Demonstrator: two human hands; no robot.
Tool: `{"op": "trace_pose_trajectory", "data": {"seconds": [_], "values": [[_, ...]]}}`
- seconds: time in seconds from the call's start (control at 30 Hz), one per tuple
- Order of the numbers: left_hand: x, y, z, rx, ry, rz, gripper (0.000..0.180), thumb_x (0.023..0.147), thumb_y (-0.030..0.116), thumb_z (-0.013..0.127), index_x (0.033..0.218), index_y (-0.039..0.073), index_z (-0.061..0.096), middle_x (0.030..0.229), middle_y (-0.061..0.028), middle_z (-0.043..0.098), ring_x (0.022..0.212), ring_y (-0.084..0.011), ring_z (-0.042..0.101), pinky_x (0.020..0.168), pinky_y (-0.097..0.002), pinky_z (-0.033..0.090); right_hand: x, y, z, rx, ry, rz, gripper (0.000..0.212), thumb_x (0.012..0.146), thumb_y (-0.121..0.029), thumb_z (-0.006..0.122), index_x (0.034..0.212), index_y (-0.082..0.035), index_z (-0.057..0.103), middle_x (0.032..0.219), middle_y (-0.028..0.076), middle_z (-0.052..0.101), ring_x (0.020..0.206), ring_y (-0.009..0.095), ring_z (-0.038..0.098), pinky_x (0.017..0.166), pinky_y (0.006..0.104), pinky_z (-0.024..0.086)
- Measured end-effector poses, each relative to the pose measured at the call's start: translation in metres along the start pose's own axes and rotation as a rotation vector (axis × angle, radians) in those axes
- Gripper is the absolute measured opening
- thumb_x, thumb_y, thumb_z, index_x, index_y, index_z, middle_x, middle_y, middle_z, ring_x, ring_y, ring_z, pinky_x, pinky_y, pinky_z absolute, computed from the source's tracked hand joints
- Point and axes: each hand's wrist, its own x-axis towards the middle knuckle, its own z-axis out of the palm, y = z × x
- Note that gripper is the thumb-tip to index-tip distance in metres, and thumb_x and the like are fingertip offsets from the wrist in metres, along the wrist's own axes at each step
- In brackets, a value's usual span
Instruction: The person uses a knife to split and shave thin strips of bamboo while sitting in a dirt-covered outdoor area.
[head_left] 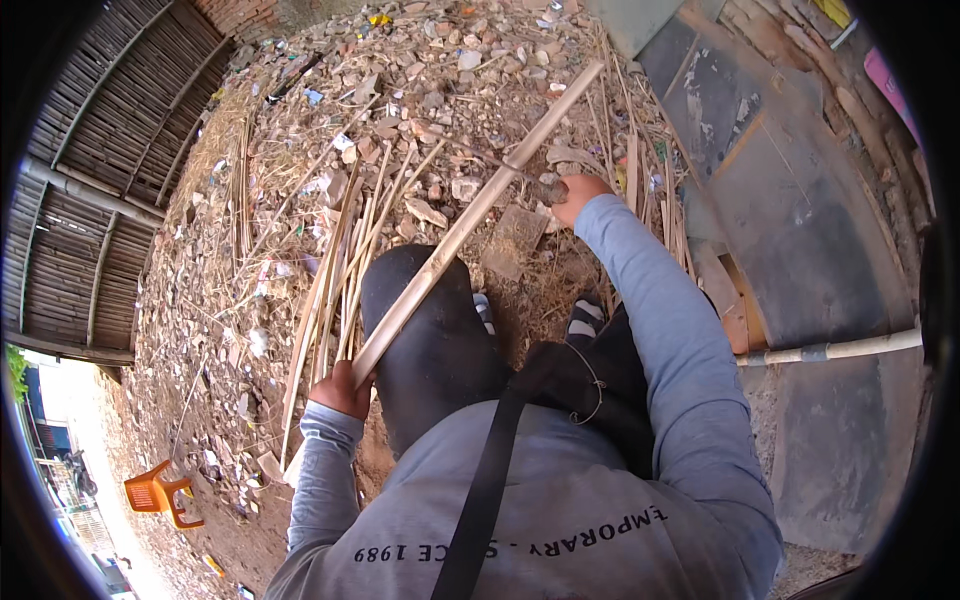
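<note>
A long pale split-bamboo strip (pixel 450 248) slants from near my left thigh up to the far right, resting across my leg. Its near end is gripped in my left hand (pixel 343 390), fingers closed round it. My right hand (pixel 580 198) is closed on the handle of a knife (pixel 535 183), whose thin dark blade meets the strip at its upper part. The blade's far end is hard to make out against the rubble. Beside my left leg lies a bundle of thin bamboo strips (pixel 335 265).
Broken bricks, stones and dry straw (pixel 430 90) cover the ground. More strips (pixel 635 170) lie at right, near dark sheet panels (pixel 800 220) and a pale pole (pixel 850 348). A bamboo-slat wall (pixel 100 130) stands left, an orange plastic chair (pixel 158 495) lower left.
</note>
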Motion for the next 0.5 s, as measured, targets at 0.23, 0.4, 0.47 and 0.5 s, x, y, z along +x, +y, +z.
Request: {"op": "trace_pose_trajectory", "data": {"seconds": [0.23,0.4,0.47,0.5], "values": [[-0.009,-0.009,0.003,-0.008,0.009,-0.006,0.031,0.084,0.033,0.066,0.089,0.008,0.048,0.064,-0.0225,0.060,0.059,-0.0445,0.059,0.052,-0.0530,0.047,-0.023,-0.045,-0.003,-0.235,-0.092,-0.230,0.031,0.073,-0.027,0.066,0.098,-0.009,0.065,0.088,0.018,0.066,0.086,0.035,0.064,0.080,0.0410,0.052],[-0.001,-0.009,0.000,0.006,0.052,0.036,0.033,0.082,0.034,0.067,0.090,0.008,0.049,0.063,-0.0216,0.060,0.058,-0.0436,0.059,0.052,-0.0518,0.047,0.013,0.027,-0.012,0.063,0.130,0.105,0.039,0.075,-0.028,0.064,0.106,-0.005,0.064,0.095,0.018,0.067,0.092,0.035,0.064,0.084,0.0394,0.051],[-0.005,-0.012,-0.005,0.024,-0.012,0.040,0.036,0.082,0.036,0.067,0.092,0.006,0.049,0.063,-0.0214,0.059,0.059,-0.0433,0.060,0.052,-0.0509,0.047,0.006,0.020,-0.012,0.009,0.164,0.058,0.037,0.073,-0.027,0.064,0.104,-0.007,0.065,0.094,0.019,0.066,0.090,0.036,0.063,0.083,0.0411,0.050],[-0.005,-0.011,-0.007,0.035,-0.014,0.040,0.036,0.082,0.036,0.067,0.092,0.006,0.049,0.063,-0.0214,0.059,0.059,-0.0433,0.060,0.052,-0.0509,0.047,0.006,0.013,-0.012,0.019,0.163,0.059,0.037,0.073,-0.027,0.064,0.104,-0.007,0.065,0.094,0.019,0.066,0.090,0.036,0.063,0.083,0.0411,0.050]]}}
